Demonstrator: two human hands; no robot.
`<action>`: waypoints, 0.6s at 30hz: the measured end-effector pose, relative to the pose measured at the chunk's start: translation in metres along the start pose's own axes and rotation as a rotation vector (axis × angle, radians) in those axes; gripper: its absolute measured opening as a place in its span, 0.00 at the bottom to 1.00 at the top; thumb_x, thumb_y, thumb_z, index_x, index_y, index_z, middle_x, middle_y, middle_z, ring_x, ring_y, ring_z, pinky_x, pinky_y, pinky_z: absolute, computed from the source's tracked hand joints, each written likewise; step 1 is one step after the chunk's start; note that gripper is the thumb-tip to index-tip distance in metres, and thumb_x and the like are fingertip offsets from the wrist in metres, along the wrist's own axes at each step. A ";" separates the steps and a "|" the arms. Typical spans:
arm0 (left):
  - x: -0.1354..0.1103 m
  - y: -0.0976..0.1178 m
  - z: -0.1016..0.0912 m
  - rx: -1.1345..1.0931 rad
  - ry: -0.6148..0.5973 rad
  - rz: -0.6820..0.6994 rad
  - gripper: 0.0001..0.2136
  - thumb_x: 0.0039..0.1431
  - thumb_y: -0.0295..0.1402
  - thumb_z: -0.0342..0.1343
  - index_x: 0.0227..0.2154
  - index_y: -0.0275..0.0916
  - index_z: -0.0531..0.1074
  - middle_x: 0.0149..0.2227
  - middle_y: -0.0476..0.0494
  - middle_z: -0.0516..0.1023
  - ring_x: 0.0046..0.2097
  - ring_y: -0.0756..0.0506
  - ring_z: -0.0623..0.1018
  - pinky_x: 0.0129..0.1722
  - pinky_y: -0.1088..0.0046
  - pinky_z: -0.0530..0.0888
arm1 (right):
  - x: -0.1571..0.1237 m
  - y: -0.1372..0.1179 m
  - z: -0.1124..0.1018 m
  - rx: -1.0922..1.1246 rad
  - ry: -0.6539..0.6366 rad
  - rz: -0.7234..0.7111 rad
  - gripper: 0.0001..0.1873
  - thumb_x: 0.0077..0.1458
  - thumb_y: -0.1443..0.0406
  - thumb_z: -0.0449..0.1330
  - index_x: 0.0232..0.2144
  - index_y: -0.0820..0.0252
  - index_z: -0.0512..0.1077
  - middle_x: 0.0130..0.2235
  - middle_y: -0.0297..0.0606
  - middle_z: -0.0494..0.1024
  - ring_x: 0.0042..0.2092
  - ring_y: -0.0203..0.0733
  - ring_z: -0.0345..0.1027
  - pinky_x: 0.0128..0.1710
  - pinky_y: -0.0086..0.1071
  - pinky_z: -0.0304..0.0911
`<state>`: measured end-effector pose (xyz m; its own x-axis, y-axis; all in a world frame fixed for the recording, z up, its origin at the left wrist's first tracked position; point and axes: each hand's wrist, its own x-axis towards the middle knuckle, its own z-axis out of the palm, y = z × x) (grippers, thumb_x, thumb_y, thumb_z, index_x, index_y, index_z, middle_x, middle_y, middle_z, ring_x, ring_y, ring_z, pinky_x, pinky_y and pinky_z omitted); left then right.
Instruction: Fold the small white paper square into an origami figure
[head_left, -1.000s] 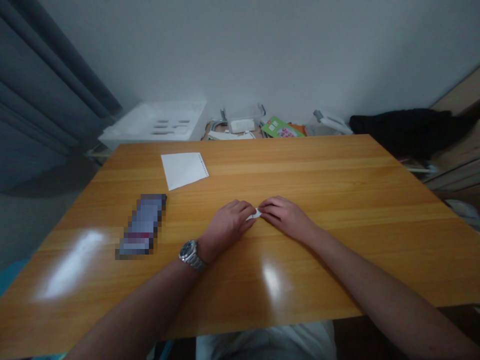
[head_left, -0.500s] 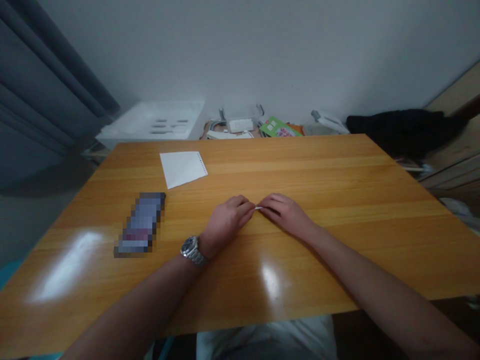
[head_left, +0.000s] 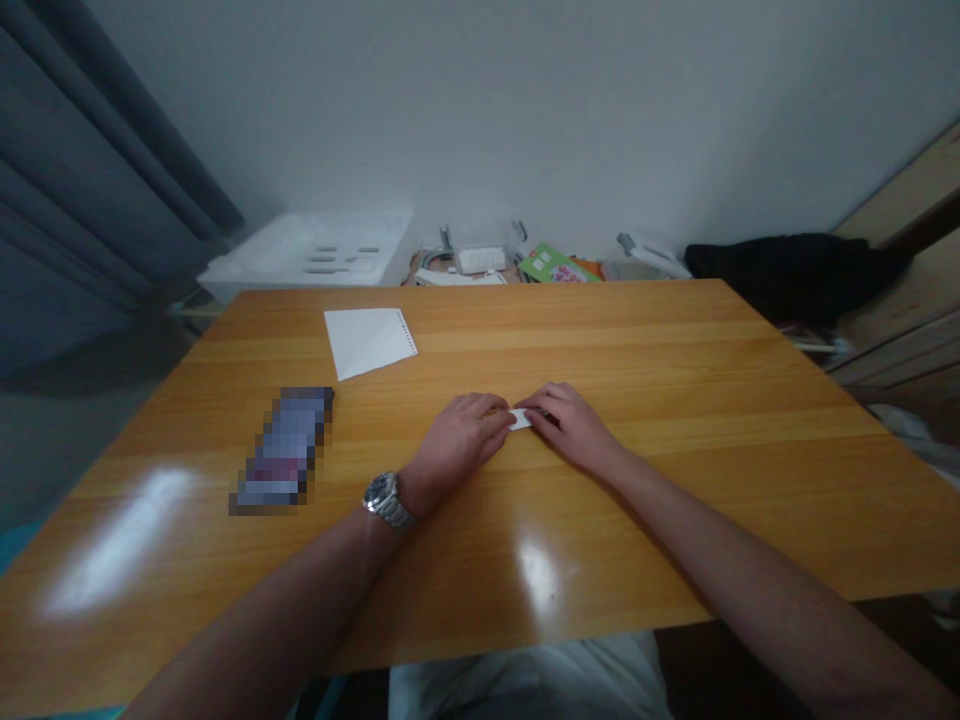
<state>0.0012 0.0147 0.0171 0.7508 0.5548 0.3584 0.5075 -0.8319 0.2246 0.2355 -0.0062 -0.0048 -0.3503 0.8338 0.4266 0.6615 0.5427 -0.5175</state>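
Observation:
A small white piece of paper [head_left: 520, 419] is held between my two hands near the middle of the table. My left hand [head_left: 466, 432], with a metal watch [head_left: 386, 498] on its wrist, pinches the paper's left end. At the other end, the fingers of my right hand [head_left: 568, 420] are closed on it. The fingers cover both ends, so only a short flat strip shows between them. Behind and to the left lies a larger white sheet [head_left: 369, 343] with a perforated edge on its right side.
A pixelated phone-like object [head_left: 285, 450] lies on the wooden table [head_left: 675, 380], left of my hands. Beyond the far edge are a white tray [head_left: 330, 245], a green booklet [head_left: 556, 265] and a dark cloth [head_left: 795, 270]. A grey curtain [head_left: 82, 150] hangs at left.
Half a second ago the small paper showed only as a thin edge; now a wider white face shows. My fingers have shifted slightly around it. The view has tilted a little.

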 end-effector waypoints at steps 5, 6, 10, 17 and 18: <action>-0.002 0.001 -0.001 0.009 -0.075 -0.003 0.10 0.71 0.34 0.52 0.49 0.40 0.76 0.48 0.41 0.78 0.49 0.42 0.75 0.51 0.61 0.72 | 0.001 0.001 0.003 -0.025 0.017 -0.015 0.08 0.66 0.66 0.60 0.44 0.57 0.78 0.41 0.43 0.77 0.45 0.48 0.69 0.47 0.44 0.67; -0.002 0.002 -0.001 0.015 -0.077 -0.010 0.11 0.71 0.34 0.52 0.49 0.40 0.76 0.47 0.41 0.78 0.48 0.42 0.75 0.51 0.61 0.72 | 0.001 0.000 0.003 -0.030 0.023 -0.017 0.08 0.66 0.66 0.60 0.45 0.56 0.78 0.41 0.43 0.77 0.45 0.48 0.69 0.47 0.44 0.68; -0.002 0.009 0.000 0.028 -0.061 -0.073 0.12 0.72 0.37 0.51 0.50 0.40 0.76 0.44 0.41 0.77 0.45 0.42 0.75 0.48 0.62 0.73 | 0.001 -0.009 -0.003 -0.094 0.055 -0.051 0.09 0.66 0.65 0.59 0.46 0.57 0.78 0.44 0.44 0.78 0.47 0.49 0.70 0.48 0.46 0.68; -0.003 0.010 0.002 -0.077 -0.060 -0.126 0.12 0.71 0.33 0.51 0.49 0.36 0.76 0.43 0.40 0.77 0.44 0.43 0.75 0.48 0.64 0.74 | -0.003 -0.008 -0.004 -0.094 -0.038 -0.134 0.11 0.67 0.65 0.58 0.49 0.56 0.78 0.50 0.45 0.79 0.52 0.50 0.72 0.52 0.48 0.70; -0.003 0.008 0.002 -0.092 -0.047 -0.131 0.11 0.71 0.32 0.51 0.50 0.37 0.76 0.43 0.40 0.77 0.45 0.43 0.75 0.49 0.64 0.74 | -0.003 -0.006 -0.003 -0.088 -0.051 -0.138 0.12 0.67 0.65 0.57 0.49 0.56 0.78 0.50 0.45 0.79 0.52 0.49 0.72 0.53 0.48 0.71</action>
<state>0.0039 0.0062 0.0156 0.7005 0.6571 0.2783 0.5632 -0.7486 0.3499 0.2348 -0.0126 -0.0003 -0.4732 0.7576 0.4497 0.6596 0.6430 -0.3892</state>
